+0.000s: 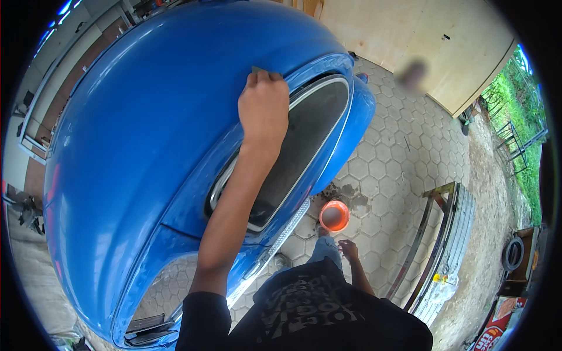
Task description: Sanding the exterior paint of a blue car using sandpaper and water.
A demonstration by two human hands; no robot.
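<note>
My left hand point(264, 105) presses on the blue car roof point(175, 88), just above the side window. Its fingers are closed on a grey-green sheet of sandpaper point(256, 69), of which only an edge shows past the knuckles. Below my left forearm lies the dark side window point(293, 152) with its bright trim. My right hand point(349, 250) hangs low beside my leg, fingers loosely apart and nothing visible in them. Near it on the paving stands an orange bucket point(335, 216) with cloudy liquid inside.
Wet patches darken the hexagonal paving point(380, 152) around the bucket. A metal-and-wood bench point(445, 245) stands to the right, with a clear plastic bottle point(445, 285) on it. Pale wooden panels point(421, 35) rise at the back. A coiled hose point(513, 254) is at far right.
</note>
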